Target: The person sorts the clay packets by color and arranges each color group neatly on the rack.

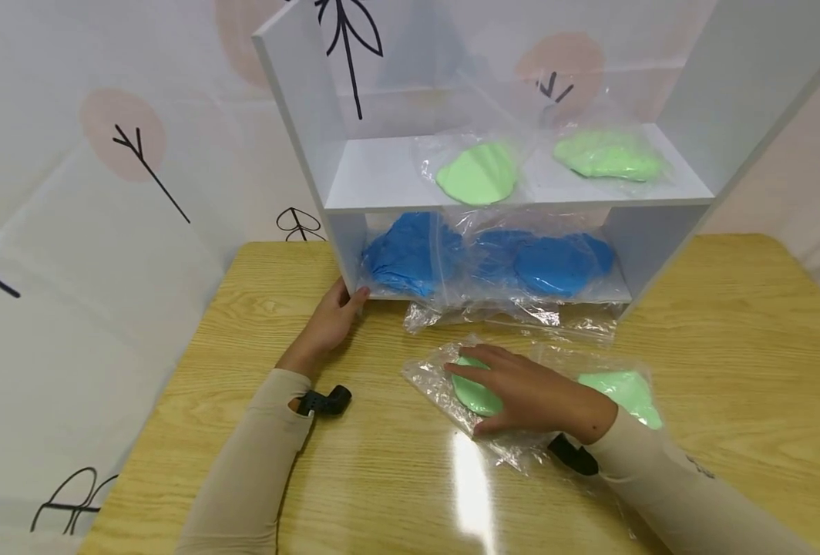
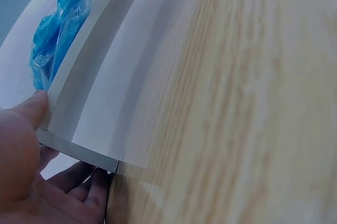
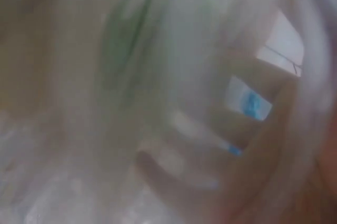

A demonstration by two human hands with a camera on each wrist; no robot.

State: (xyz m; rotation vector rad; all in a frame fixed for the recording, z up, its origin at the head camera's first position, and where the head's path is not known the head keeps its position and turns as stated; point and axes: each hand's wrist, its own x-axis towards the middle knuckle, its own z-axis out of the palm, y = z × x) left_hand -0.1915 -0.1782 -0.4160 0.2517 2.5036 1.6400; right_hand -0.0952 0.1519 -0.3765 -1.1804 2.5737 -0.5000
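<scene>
My left hand (image 1: 329, 317) grips the lower left corner of a white shelf unit (image 1: 521, 206). In the left wrist view its thumb (image 2: 32, 109) lies on the front edge, with the other fingers round the side panel. My right hand (image 1: 528, 389) is spread over a clear plastic bag of pale green clay-like material (image 1: 475, 389) on the table, thumb apart from the fingers. Blurred plastic covers much of the right wrist view, hiding the contact. Beside the right wrist lies another bag with a pale green slab (image 1: 625, 393), partly covered by the arm.
The upper shelf carries two bagged pale green pieces, a left one (image 1: 479, 173) and a right one (image 1: 611, 156). Bagged blue pieces, one at left (image 1: 410, 254) and one at right (image 1: 562, 264), fill the lower shelf, their plastic overhanging its front. Everything stands on a wooden table (image 1: 375, 478).
</scene>
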